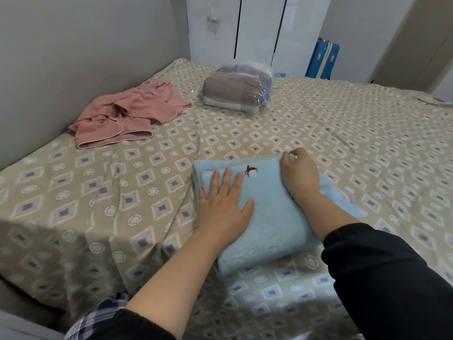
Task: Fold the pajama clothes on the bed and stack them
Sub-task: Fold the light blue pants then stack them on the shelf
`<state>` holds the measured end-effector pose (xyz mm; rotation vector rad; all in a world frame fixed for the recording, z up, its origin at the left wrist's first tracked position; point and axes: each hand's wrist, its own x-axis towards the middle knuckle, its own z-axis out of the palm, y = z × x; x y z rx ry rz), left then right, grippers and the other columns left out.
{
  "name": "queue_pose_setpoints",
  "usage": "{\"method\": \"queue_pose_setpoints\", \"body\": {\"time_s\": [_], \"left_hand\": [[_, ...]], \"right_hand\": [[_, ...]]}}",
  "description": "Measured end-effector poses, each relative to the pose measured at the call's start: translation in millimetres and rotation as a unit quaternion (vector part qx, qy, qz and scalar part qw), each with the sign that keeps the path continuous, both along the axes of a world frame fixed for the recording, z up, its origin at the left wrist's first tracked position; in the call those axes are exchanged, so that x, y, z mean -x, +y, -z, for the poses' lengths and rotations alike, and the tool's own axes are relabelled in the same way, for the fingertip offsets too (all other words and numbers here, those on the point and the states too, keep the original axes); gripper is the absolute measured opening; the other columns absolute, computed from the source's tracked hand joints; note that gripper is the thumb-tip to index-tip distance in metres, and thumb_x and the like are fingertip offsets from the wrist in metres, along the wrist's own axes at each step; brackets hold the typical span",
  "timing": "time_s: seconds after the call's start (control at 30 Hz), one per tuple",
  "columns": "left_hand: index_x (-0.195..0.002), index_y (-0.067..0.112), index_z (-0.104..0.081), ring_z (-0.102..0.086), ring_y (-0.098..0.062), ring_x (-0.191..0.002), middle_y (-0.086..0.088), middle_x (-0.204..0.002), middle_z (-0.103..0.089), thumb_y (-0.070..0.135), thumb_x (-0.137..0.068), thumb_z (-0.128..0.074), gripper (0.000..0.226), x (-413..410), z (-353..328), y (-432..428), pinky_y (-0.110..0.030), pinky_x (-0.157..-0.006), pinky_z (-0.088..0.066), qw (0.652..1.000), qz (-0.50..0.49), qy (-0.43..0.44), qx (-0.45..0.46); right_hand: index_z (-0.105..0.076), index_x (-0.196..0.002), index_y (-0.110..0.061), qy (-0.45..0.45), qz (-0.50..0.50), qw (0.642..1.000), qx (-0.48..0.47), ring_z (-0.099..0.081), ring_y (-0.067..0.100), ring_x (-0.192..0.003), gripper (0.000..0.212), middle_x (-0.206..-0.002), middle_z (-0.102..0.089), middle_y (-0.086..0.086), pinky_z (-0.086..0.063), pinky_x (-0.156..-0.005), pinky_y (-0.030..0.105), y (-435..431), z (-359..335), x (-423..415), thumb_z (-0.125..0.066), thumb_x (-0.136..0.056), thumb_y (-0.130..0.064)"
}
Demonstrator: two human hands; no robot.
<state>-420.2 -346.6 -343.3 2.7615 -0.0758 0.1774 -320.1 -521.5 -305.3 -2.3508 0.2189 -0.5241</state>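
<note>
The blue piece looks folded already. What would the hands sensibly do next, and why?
Probably lift off and reach for the crumpled pink pajamas by the headboard. The blue garment already lies folded flat under the left hand, the right hand at its far corner; the pink ones are still unfolded.

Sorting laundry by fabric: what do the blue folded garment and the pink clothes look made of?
The blue garment looks like plush fleece or terry: thick, matte, nubby pile. The pink clothes look like a thinner soft knit, matte, draping in limp wrinkles, with pale piping on edges. Exact fibre cannot be told.
</note>
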Motion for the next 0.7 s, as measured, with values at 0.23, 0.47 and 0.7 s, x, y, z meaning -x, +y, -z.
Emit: {"method": "queue_pose_setpoints", "body": {"time_s": [0.23, 0.47, 0.7], "left_hand": [[-0.153, 0.032, 0.006, 0.023, -0.013, -0.145, 0.010, -0.160, 0.019, 0.058, -0.095, -0.019, 0.068, -1, 3, 1, -0.048, -0.115, 0.011, 1.000, -0.001, 0.005, 0.003], [-0.153, 0.031, 0.006, 0.025, -0.014, -0.144, 0.010, -0.159, 0.020, 0.055, -0.096, -0.019, 0.067, -1, 3, 0, -0.048, -0.115, 0.010, 1.000, -0.001, 0.009, -0.002], [-0.153, 0.030, 0.005, 0.023, -0.014, -0.145, 0.010, -0.160, 0.018, 0.052, -0.097, -0.019, 0.065, 1, 0, 1, -0.049, -0.115, 0.011, 1.000, 0.005, 0.014, 0.000]], "right_hand": [[-0.043, -0.125, -0.007, 0.074, -0.025, 0.984, 0.158, -0.054, 0.036, -0.105, 0.035, -0.113, -0.059, 0.015, -0.038, -0.075, 0.039, 8, -12, 0, -0.035, -0.102, -0.031], [-0.036, -0.146, -0.014, -0.104, -0.309, 0.897, 0.298, -0.032, 0.021, -0.138, 0.049, -0.149, -0.039, 0.007, -0.019, -0.115, 0.043, 7, -11, 65, -0.032, -0.100, -0.029], [-0.002, -0.154, -0.024, 0.179, -0.124, 0.915, 0.338, 0.009, 0.019, -0.148, 0.057, -0.162, 0.007, 0.000, 0.008, -0.115, 0.055, -7, -31, 30, -0.013, -0.102, -0.044]]}}
